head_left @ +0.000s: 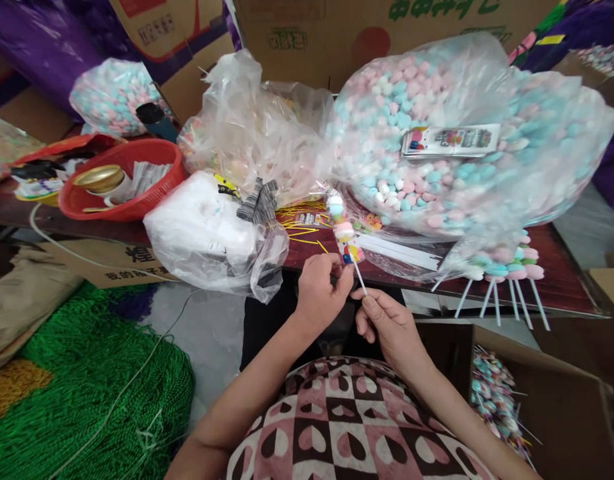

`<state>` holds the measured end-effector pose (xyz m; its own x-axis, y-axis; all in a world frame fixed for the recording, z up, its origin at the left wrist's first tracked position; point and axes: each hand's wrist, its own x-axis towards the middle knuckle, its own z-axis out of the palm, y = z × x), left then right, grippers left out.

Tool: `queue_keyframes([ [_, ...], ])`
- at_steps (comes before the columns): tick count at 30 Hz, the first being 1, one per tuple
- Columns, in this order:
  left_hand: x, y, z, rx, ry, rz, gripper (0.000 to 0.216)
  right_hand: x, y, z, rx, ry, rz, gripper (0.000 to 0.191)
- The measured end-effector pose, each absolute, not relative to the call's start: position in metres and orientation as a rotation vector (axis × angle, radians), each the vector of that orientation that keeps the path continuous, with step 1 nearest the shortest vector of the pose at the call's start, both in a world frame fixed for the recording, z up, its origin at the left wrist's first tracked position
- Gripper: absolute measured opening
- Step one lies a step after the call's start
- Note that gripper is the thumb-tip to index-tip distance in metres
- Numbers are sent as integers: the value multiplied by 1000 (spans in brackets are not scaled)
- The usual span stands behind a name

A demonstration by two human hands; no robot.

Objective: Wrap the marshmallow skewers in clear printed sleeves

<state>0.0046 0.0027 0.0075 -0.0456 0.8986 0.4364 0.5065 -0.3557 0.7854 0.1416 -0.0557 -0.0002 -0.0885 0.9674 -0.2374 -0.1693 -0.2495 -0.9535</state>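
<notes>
A marshmallow skewer (343,229) in a clear printed wrapper stands tilted at the table's front edge, its white stick pointing down towards me. My left hand (321,288) pinches the lower end of the wrapper where it meets the stick. Lower down, the thumb and fingers of my right hand (387,325) grip the white stick. Whether a tie is between my left fingertips is too small to tell. Just beyond lie loose yellow twist ties (299,230). Several unwrapped marshmallow skewers (517,268) rest at the right table edge, sticks hanging over.
Large bags of pastel marshmallows (437,180) fill the back right, with a stack of printed wrappers (451,141) on top. At left are a white plastic bag (201,227) and a red basket (117,207). A cardboard box (561,413) of wrapped skewers stands below right; green cords (111,373) lie left.
</notes>
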Motion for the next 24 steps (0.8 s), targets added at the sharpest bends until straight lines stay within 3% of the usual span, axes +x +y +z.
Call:
queue_keyframes([
  [9,5,5,6,2023,1529,1421,5,139,-56,-2,-1205,-1036,1471,34],
  [17,5,9,14,2136,1466,1444,23,137,-58,-1,-1191,-1021,1471,34],
  [24,0,-2,19,2393,1436,1230,23,143,-48,9,-1304,-1215,1330,36],
])
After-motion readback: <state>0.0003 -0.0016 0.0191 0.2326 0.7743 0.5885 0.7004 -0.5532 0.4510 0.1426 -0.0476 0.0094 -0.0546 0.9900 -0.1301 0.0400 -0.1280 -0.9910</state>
